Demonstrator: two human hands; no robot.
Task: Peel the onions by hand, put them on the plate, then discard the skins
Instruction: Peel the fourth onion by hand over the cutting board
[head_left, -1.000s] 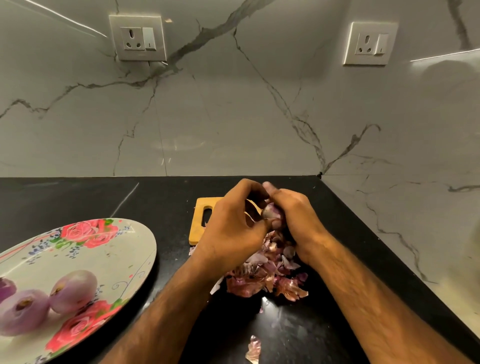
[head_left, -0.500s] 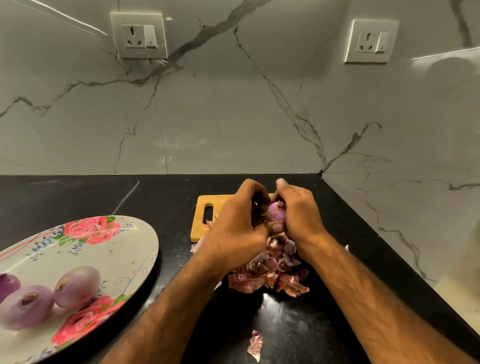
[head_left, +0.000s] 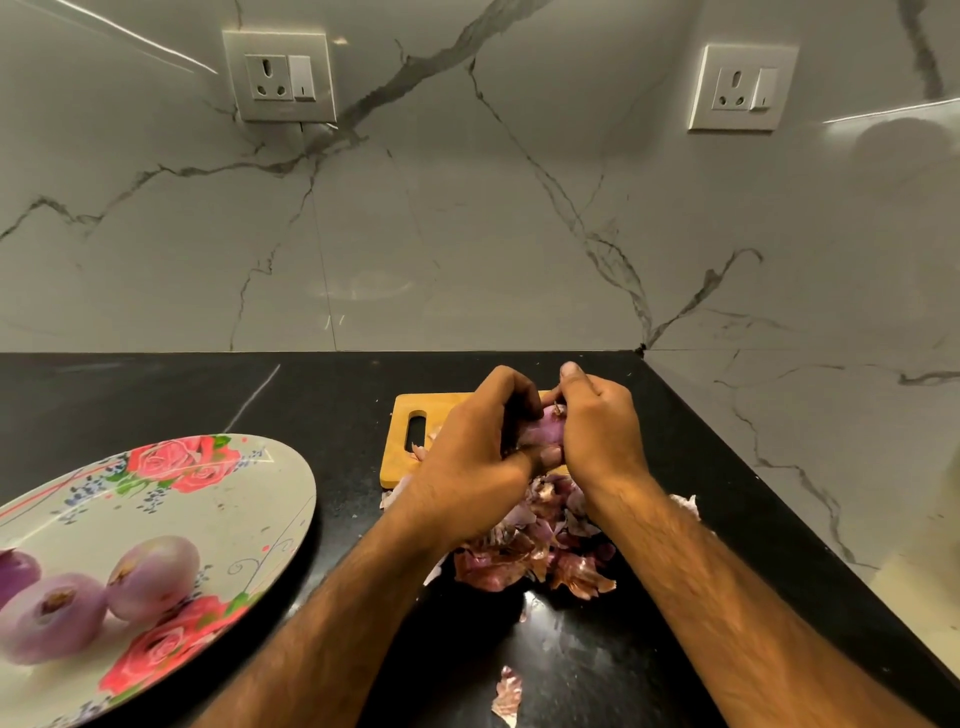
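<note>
small purple half-peeled onion (head_left: 543, 432) | gripped by both hands: left hand (head_left: 470, 457), right hand (head_left: 602, 436) | light, firm, slick | pinch papery skin at top

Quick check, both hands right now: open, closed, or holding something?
Left hand: curled around the small purple onion, thumb beneath it.
Right hand: holding the same onion, fingertips pinching near its top.
</note>
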